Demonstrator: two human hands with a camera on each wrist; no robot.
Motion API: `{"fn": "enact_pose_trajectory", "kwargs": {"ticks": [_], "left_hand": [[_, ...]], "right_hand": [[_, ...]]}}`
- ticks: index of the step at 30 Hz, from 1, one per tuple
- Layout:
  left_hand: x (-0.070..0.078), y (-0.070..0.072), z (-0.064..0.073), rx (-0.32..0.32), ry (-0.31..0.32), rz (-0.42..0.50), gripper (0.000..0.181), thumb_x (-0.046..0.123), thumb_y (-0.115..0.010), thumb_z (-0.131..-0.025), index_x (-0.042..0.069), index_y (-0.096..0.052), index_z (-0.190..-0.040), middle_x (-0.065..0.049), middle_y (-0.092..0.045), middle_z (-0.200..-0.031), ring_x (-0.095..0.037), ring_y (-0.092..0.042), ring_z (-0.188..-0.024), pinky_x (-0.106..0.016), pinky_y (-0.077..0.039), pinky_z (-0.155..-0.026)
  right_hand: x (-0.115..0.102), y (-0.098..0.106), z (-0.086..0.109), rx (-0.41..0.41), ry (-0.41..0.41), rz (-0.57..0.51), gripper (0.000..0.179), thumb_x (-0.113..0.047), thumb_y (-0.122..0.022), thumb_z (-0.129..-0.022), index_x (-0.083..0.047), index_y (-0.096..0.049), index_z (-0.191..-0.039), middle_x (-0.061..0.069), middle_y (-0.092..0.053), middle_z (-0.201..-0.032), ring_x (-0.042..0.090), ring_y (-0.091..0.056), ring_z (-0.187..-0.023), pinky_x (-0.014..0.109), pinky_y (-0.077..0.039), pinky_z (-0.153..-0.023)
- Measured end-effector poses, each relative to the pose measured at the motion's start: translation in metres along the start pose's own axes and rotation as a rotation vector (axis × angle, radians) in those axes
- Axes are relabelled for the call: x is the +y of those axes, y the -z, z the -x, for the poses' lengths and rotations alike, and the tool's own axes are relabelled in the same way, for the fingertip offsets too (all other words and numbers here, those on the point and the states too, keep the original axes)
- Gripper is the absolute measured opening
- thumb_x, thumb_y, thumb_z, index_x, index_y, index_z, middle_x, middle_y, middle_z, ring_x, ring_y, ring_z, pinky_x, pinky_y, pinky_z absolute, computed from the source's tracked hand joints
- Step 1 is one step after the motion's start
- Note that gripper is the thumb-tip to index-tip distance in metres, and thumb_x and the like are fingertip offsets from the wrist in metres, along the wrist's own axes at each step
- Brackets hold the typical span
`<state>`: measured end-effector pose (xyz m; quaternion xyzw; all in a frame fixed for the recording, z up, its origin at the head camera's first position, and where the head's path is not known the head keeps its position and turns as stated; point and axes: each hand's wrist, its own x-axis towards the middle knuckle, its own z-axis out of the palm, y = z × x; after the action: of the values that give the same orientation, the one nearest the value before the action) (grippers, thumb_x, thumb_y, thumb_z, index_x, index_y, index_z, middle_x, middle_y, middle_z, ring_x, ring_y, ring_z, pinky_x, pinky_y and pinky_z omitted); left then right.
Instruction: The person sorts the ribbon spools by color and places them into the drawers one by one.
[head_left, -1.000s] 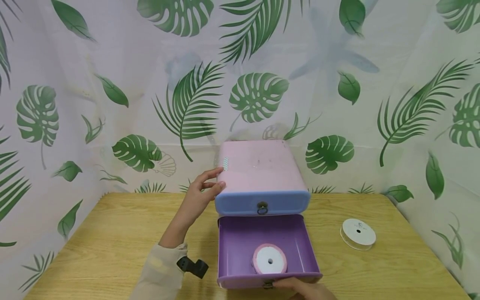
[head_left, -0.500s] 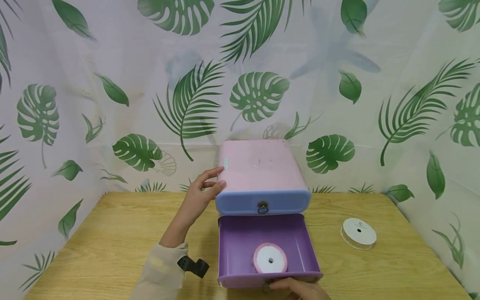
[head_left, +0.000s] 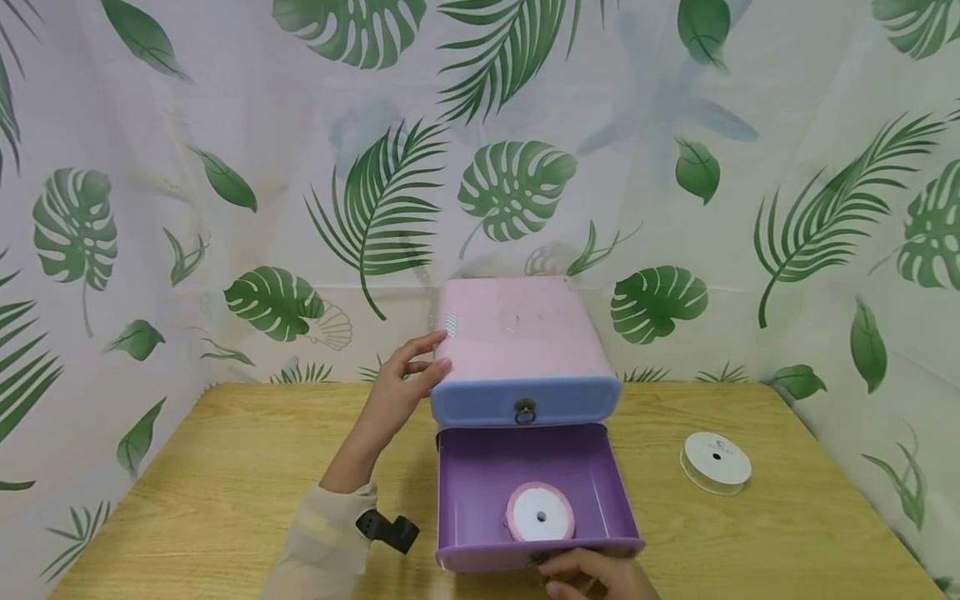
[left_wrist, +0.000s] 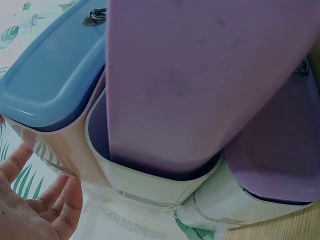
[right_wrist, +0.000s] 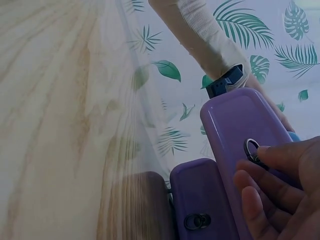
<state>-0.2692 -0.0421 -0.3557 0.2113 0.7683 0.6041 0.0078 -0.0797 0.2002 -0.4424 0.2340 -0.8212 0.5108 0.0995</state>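
Note:
A small drawer cabinet (head_left: 517,329) with a pink top and a blue top drawer front (head_left: 480,404) stands on the table. Below, a purple drawer (head_left: 487,483) is pulled far out and holds a ribbon spool (head_left: 528,529) with pink ribbon and white face. My left hand (head_left: 393,396) rests with spread fingers against the cabinet's left upper side; its fingertips lie along the pinkish wall (left_wrist: 85,155) in the left wrist view. At the purple front, my right hand (head_left: 603,575) pinches the metal ring pull (right_wrist: 251,149) between thumb and finger.
Another white spool (head_left: 717,458) lies flat on the wooden table (head_left: 750,542) right of the cabinet. In the right wrist view a lower purple drawer (right_wrist: 200,195) sits closed. A leaf-printed cloth (head_left: 517,192) hangs behind.
The right hand has shifted slightly left and its fingers have closed in at the ring pull. The left hand, the drawer and both spools stay in place.

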Motion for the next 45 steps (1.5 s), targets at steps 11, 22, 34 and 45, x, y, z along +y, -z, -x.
{"fn": "enact_pose_trajectory", "kwargs": {"ticks": [11,22,34,45], "left_hand": [[0.0,0.0,0.0,0.008,0.015,0.002,0.044,0.035,-0.059,-0.089,0.036,-0.048,-0.131,0.001,-0.038,-0.14,-0.023,-0.049,-0.115,-0.038,-0.051,-0.085],[0.0,0.0,-0.001,-0.008,0.033,0.001,0.045,0.03,-0.058,-0.09,0.033,-0.046,-0.134,-0.002,-0.032,-0.143,-0.024,-0.048,-0.117,-0.039,-0.05,-0.087],[0.001,0.002,0.001,0.003,0.03,-0.012,0.044,0.032,-0.058,-0.09,0.035,-0.047,-0.132,0.0,-0.036,-0.141,-0.023,-0.05,-0.114,-0.037,-0.049,-0.086],[0.001,-0.001,-0.001,0.022,0.019,0.003,0.044,0.032,-0.06,-0.088,0.032,-0.05,-0.131,0.0,-0.041,-0.138,-0.023,-0.051,-0.114,-0.036,-0.052,-0.083]], "right_hand": [[-0.007,-0.011,0.0,0.117,-0.192,-0.07,0.009,-0.004,-0.067,-0.081,0.001,-0.07,-0.088,0.006,-0.071,-0.074,-0.005,-0.058,-0.061,0.025,-0.051,-0.051],[-0.014,-0.005,-0.012,0.16,-0.467,-0.086,0.012,-0.011,-0.071,-0.078,-0.003,-0.071,-0.087,-0.012,-0.065,-0.069,-0.002,-0.051,-0.058,0.019,-0.045,-0.052],[-0.022,-0.002,-0.036,0.197,-0.466,-0.068,0.01,-0.013,-0.072,-0.078,-0.011,-0.072,-0.088,-0.003,-0.066,-0.074,0.001,-0.051,-0.062,0.018,-0.044,-0.057],[-0.017,-0.001,-0.056,0.225,-0.534,-0.133,0.011,-0.012,-0.071,-0.079,-0.008,-0.071,-0.089,0.005,-0.07,-0.085,0.004,-0.05,-0.06,0.019,-0.044,-0.055]]}}
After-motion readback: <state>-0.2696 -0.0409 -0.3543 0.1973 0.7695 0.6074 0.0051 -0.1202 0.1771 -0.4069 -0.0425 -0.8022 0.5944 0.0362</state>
